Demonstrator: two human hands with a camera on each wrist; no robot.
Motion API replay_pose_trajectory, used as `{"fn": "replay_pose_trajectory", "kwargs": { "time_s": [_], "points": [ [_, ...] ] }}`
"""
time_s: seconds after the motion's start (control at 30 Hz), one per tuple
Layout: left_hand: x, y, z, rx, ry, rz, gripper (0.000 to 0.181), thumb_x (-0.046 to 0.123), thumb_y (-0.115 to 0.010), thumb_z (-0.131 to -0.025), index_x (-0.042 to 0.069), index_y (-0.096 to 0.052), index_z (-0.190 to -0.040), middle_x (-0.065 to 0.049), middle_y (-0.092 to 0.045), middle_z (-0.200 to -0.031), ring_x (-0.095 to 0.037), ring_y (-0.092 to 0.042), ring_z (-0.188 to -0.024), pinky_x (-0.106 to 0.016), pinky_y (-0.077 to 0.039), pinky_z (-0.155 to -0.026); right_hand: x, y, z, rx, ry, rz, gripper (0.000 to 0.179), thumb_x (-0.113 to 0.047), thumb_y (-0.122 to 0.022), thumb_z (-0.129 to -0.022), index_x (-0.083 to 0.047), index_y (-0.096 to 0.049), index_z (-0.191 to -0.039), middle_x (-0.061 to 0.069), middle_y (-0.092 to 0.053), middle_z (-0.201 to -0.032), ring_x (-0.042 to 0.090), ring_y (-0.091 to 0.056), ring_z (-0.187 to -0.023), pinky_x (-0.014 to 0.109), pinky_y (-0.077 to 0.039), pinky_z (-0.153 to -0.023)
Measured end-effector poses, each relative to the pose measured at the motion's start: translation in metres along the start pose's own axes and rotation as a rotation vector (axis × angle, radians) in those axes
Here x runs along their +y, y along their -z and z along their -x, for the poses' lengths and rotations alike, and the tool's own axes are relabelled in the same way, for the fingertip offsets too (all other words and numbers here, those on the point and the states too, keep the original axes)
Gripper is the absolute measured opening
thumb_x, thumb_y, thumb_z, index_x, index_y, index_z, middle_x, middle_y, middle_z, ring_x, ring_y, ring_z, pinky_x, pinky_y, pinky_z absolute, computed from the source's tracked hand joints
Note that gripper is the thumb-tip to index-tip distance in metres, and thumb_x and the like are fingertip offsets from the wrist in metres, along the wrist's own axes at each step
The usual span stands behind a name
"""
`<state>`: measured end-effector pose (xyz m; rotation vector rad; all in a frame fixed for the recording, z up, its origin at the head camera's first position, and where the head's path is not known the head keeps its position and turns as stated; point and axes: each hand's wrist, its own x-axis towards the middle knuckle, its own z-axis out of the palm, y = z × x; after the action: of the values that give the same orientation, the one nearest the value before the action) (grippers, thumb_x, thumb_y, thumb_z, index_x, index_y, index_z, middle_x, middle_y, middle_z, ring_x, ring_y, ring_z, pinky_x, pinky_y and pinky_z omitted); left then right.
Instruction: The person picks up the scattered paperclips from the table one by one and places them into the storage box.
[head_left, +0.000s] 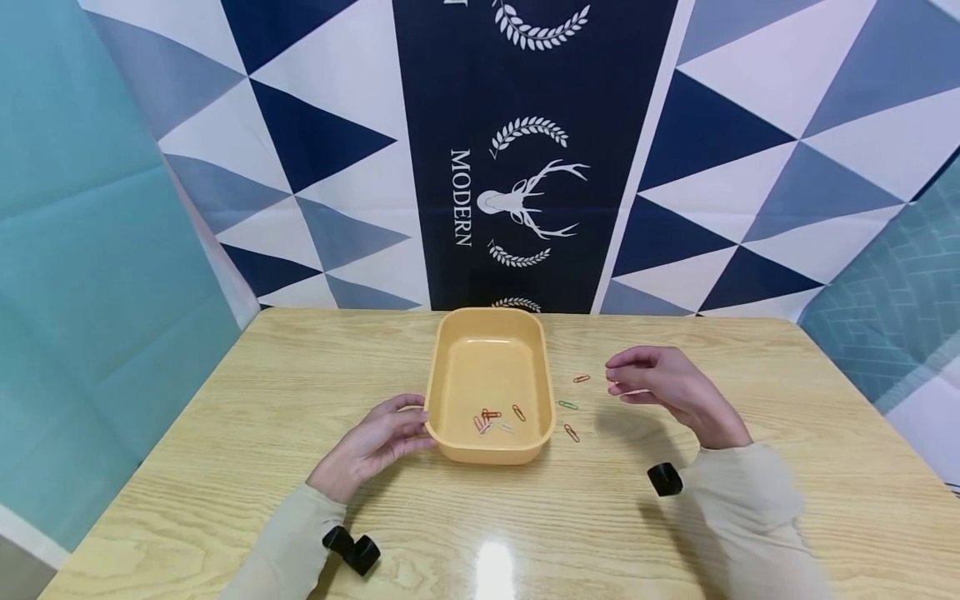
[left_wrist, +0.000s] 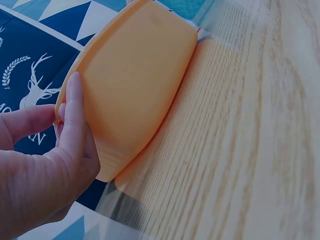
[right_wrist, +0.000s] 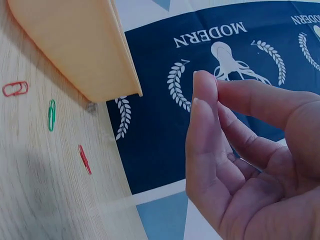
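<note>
The head view is showing the left hand point(head_left: 386, 437) gripping the left rim of an orange tray point(head_left: 491, 379), thumb and fingers pinching its edge. The tray is standing on the wooden surface point(head_left: 420, 525), with several paper clips point(head_left: 491, 414) lying inside toward its near end. 2 red clips point(head_left: 572, 433) and 1 green clip point(head_left: 567, 405) are lying beside its right wall. The right hand point(head_left: 671, 387) is hovering farther right, thumb and index tips meeting; whether they are grasping anything, I cannot tell.
</note>
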<state>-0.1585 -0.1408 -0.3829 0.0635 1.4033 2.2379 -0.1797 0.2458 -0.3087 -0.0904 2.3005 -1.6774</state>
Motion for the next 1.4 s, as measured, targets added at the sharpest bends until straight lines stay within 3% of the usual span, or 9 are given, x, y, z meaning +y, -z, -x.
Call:
{"fn": "replay_pose_trajectory", "kwargs": {
  "time_s": [0.43,0.77,0.97,1.17,1.4],
  "points": [
    [0.005,0.000,0.005,0.007,0.002,0.015,0.032,-0.009,-0.046,-0.096,-0.012,-0.033,-0.125,-0.020,-0.057,-0.106,-0.024,-0.063,-0.093,-0.034,-0.057,-0.087,-0.007,-0.028,-0.021,-0.043,0.038,-0.089,0.031,-0.006,-0.063,-0.093,0.012,-0.053,-0.116,0.007,-0.066,-0.094,0.015,-0.065,-0.086,0.029,-0.058,-0.079],
    [0.004,0.000,0.003,-0.002,0.002,0.029,0.026,-0.010,-0.046,-0.095,-0.009,-0.037,-0.120,-0.018,-0.058,-0.102,-0.022,-0.063,-0.089,-0.032,-0.058,-0.082,-0.016,-0.061,-0.040,-0.078,0.062,-0.127,0.041,-0.001,-0.064,-0.090,0.020,-0.048,-0.122,0.014,-0.064,-0.098,0.014,-0.063,-0.085,0.031,-0.058,-0.081],
    [0.003,-0.001,0.003,0.011,0.012,0.033,0.029,-0.010,-0.046,-0.095,-0.009,-0.035,-0.123,-0.019,-0.057,-0.103,-0.023,-0.063,-0.090,-0.033,-0.057,-0.084,-0.017,-0.078,-0.048,-0.094,0.037,-0.101,0.036,0.001,-0.066,-0.089,0.017,-0.052,-0.118,0.009,-0.066,-0.093,0.015,-0.065,-0.082,0.028,-0.058,-0.077],
    [0.003,-0.001,0.002,-0.003,0.004,0.031,0.024,-0.010,-0.045,-0.095,-0.007,-0.038,-0.118,-0.017,-0.059,-0.100,-0.022,-0.063,-0.088,-0.032,-0.058,-0.081,-0.017,-0.083,-0.049,-0.084,0.006,-0.062,0.034,0.001,-0.067,-0.088,0.014,-0.054,-0.116,0.007,-0.067,-0.087,0.015,-0.064,-0.078,0.026,-0.057,-0.071],
    [0.002,-0.003,0.002,-0.005,0.008,0.007,0.029,-0.010,-0.045,-0.095,-0.010,-0.033,-0.122,-0.015,-0.058,-0.098,-0.020,-0.062,-0.086,-0.030,-0.058,-0.080,-0.015,-0.082,-0.050,-0.086,0.003,-0.061,0.036,0.001,-0.066,-0.088,0.015,-0.053,-0.118,0.007,-0.067,-0.087,0.015,-0.064,-0.078,0.027,-0.057,-0.072]
  ]
}}
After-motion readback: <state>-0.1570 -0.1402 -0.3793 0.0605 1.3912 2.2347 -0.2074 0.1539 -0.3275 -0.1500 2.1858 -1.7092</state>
